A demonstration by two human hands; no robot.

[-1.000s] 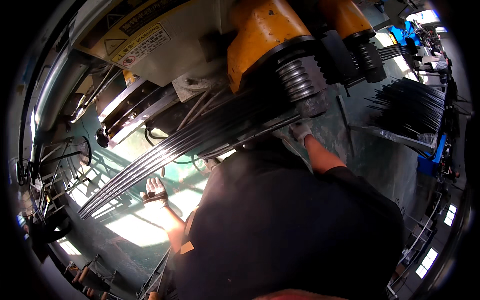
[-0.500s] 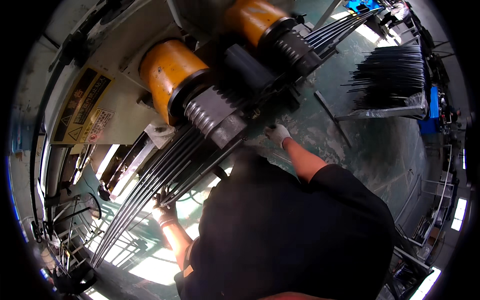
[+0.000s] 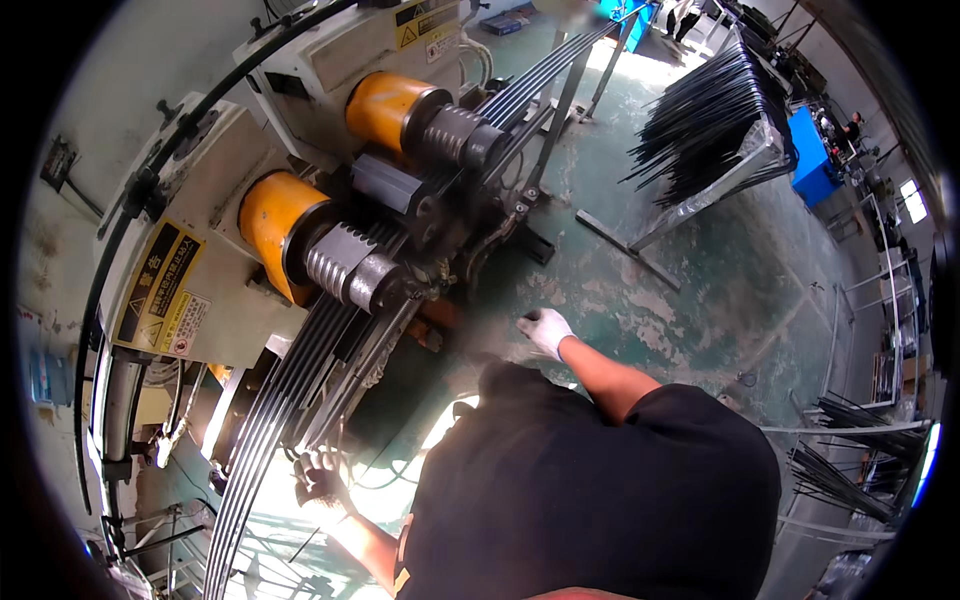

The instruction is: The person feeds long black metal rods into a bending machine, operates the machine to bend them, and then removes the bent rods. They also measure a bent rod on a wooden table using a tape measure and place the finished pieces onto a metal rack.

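Observation:
My left hand [image 3: 322,480], in a pale glove darkened over the fingers, is beside the lower end of a machine's metal guide rail [image 3: 345,385]. Its fingers are bent and slightly apart, and no held thing shows in them. A bundle of long dark metal rods [image 3: 262,440] runs past its left side. Over the floor to the right is my right hand [image 3: 545,330], in a whitish glove, with the fingers curled in and nothing visible in them. Ahead of the hands, the machine carries orange cylinders [image 3: 280,225] with dark grooved rollers [image 3: 345,262].
A second orange cylinder [image 3: 390,108] with its roller stands farther off, where more rods [image 3: 560,65] extend away. At the right, a metal rack [image 3: 735,170] bears many thin black rods [image 3: 690,125]. A metal bar [image 3: 630,250] lies low on the green floor. A yellow-black warning sign [image 3: 165,285] marks the machine.
My view has shifted, showing more of the machine. My left hand has come off the rods and rail end it was against. The right hand is farther from the roller, fingers still curled.

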